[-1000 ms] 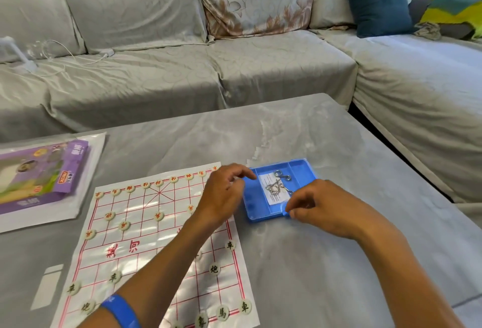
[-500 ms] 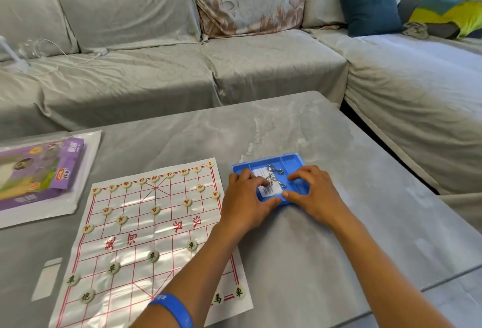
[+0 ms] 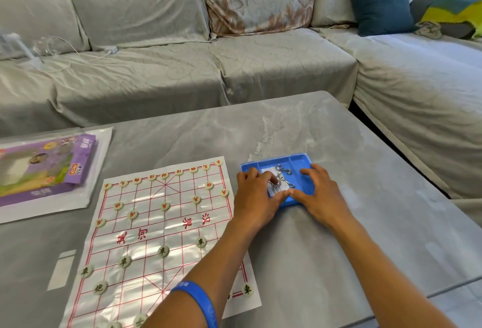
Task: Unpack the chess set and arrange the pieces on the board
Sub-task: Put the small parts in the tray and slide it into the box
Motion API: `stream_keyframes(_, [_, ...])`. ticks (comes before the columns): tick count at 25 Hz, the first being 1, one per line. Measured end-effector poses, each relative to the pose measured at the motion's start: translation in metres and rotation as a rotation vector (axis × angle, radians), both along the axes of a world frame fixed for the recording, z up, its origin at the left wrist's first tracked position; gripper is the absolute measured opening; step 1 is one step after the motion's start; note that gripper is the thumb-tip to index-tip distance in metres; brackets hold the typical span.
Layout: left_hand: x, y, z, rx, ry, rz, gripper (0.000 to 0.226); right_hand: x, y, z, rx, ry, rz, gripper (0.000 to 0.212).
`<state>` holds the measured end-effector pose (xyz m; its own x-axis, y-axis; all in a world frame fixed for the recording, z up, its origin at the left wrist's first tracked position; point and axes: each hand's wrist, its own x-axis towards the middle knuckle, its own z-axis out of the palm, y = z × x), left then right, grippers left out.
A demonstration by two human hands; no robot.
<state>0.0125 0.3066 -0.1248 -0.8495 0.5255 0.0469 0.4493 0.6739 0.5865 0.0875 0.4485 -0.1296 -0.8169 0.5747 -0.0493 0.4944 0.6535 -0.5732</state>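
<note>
board (image 3: 161,223) flat on table (image 3: 339,236), left of tray (image 3: 300,160); pieces (image 3: 163,251) mostly set on it. left hand (image 3: 257,197) fingers curled, fingertip on wire puzzle (image 3: 283,179) in tray. right hand (image 3: 319,193) fingers spread on tray. pieces likely light, hard, smooth: pinch by rim. board thin, floppy.

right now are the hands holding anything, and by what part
Both hands rest on the blue tray. The left hand has a fingertip on the metal wire puzzle; the right hand lies spread over the tray's right side. Whether anything is gripped cannot be told.
</note>
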Motion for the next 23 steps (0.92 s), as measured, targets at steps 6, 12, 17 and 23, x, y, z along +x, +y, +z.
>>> stream_keyframes(6, [0.006, -0.034, 0.000, 0.156, -0.023, -0.067, 0.030, -0.002, -0.072, 0.014, 0.317, -0.177, -0.106, 0.055])
stream_keyframes(12, [-0.006, -0.027, 0.019, 0.254, -0.069, 0.121, 0.044, -0.031, -0.061, 0.009, 0.102, -0.120, -0.104, 0.053])
stream_keyframes(17, [-0.022, -0.037, 0.012, 0.140, -0.212, 0.118, 0.042, -0.045, -0.068, 0.005, 0.182, -0.279, -0.156, 0.086])
stream_keyframes(23, [-0.056, -0.111, 0.033, 0.214, -0.076, 0.272, 0.037, -0.054, -0.074, -0.010, 0.250, -0.255, -0.142, 0.090])
